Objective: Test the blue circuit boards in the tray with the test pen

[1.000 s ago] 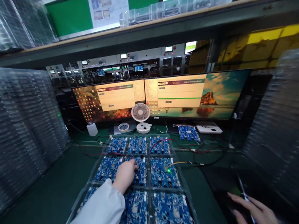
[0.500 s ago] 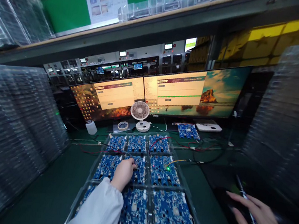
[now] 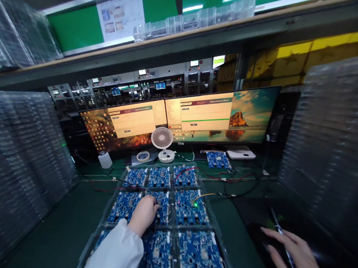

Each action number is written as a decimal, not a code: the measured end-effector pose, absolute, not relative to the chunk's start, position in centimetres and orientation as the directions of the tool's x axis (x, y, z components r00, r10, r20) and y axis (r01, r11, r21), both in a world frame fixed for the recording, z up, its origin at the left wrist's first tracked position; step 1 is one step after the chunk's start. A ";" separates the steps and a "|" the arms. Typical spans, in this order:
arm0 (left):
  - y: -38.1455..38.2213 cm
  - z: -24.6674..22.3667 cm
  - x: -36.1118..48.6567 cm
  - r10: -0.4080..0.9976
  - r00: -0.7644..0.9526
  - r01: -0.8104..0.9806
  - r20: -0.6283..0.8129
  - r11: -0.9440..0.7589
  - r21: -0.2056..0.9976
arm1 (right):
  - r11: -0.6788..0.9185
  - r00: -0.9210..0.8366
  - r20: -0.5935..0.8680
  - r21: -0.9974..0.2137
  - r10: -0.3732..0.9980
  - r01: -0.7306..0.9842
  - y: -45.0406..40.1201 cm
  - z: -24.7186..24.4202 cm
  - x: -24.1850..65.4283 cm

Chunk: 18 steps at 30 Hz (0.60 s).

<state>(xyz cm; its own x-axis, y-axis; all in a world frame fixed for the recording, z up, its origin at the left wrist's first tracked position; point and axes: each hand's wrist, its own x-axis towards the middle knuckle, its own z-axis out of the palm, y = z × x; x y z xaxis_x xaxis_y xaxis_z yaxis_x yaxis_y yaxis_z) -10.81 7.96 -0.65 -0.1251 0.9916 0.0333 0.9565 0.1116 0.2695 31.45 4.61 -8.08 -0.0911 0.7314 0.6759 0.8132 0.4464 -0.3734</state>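
My left hand (image 3: 144, 213), in a white sleeve, is over the middle circuit board (image 3: 163, 206) of a tray (image 3: 177, 229). Its fingertips are pinched together low on that board, hiding what is in them. A thin dark cable (image 3: 134, 187) runs from the left towards these fingers. On the right, my right hand (image 3: 305, 267) lies over a black mat (image 3: 254, 214) with a pen (image 3: 288, 254) held slanting between its fingers. Whatever is under the palm is too dark to make out. Beside the left hand, another blue board (image 3: 190, 208) shows a lit green light and a yellow wire.
Stacks of clear plastic trays stand at left (image 3: 12, 173) and right (image 3: 337, 137). Behind the boards are a white fan (image 3: 161, 138), a tape roll (image 3: 143, 156), a white bottle (image 3: 104, 160), a separate board (image 3: 218, 160) and two monitors (image 3: 215, 112). Loose cables cross the green bench.
The whole view has shifted slightly, so the bench items sit a little lower and further left. Both hands keep about the same place and grip relative to the boards and mat.
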 end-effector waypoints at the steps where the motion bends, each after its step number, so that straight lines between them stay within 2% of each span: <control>1: 7.8 -0.1 -10.7 0.989 -0.141 0.958 0.045 0.125 0.258 | 0.459 -0.102 0.685 -0.363 0.722 0.811 4.5 -7.9 31.3; 3: 7.8 1.2 -10.0 0.982 -0.156 0.959 0.110 0.124 0.256 | 0.504 -0.147 0.712 -0.320 0.687 0.802 4.4 -7.5 31.1; 5: 8.1 2.2 -8.7 0.980 -0.112 0.948 0.164 0.055 0.315 | 0.525 -0.162 0.736 -0.293 0.658 0.799 4.3 -7.1 30.9; 9: 10.3 2.5 -5.1 0.995 -0.004 0.905 0.096 -0.037 0.423 | 0.554 -0.167 0.750 -0.299 0.640 0.777 4.2 -6.8 30.6; 14: 13.7 1.1 -2.7 0.999 -0.035 0.936 0.034 0.021 0.350 | 0.521 -0.117 0.707 -0.388 0.698 0.760 3.9 -6.4 30.4; 18: 15.5 0.7 -2.0 0.996 -0.085 0.960 -0.013 0.085 0.268 | 0.535 -0.125 0.707 -0.394 0.696 0.747 3.6 -5.9 30.2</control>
